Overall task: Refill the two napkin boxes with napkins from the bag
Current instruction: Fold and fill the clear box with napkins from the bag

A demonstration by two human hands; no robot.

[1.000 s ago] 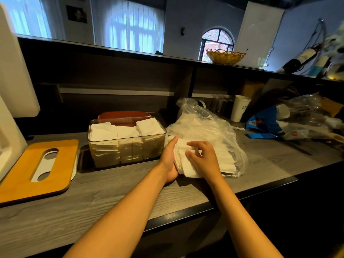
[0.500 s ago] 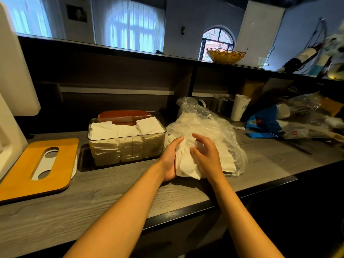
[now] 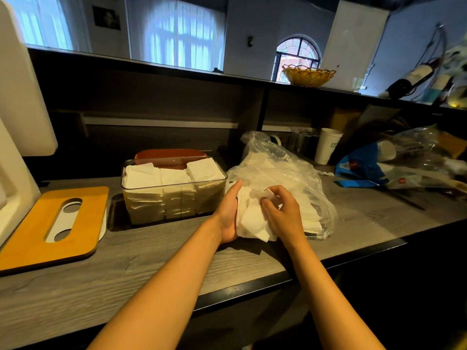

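step: I am gathering a napkin stack (image 3: 249, 218) at the bag (image 3: 285, 173) mouth on the counter (image 3: 141, 256) | grip: left hand (image 3: 228, 210) cupping the stack's left edge, right hand (image 3: 284, 213) curling over its top | target: clear napkin box (image 3: 174, 190) lying just left, nearest my left hand, long axis left-right.

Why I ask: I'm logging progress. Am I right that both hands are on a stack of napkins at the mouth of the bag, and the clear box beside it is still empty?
Not quite. The head view shows the clear box already packed with napkins up to its rim. The rest holds: the left hand and right hand hold a stack of napkins at the mouth of the bag.
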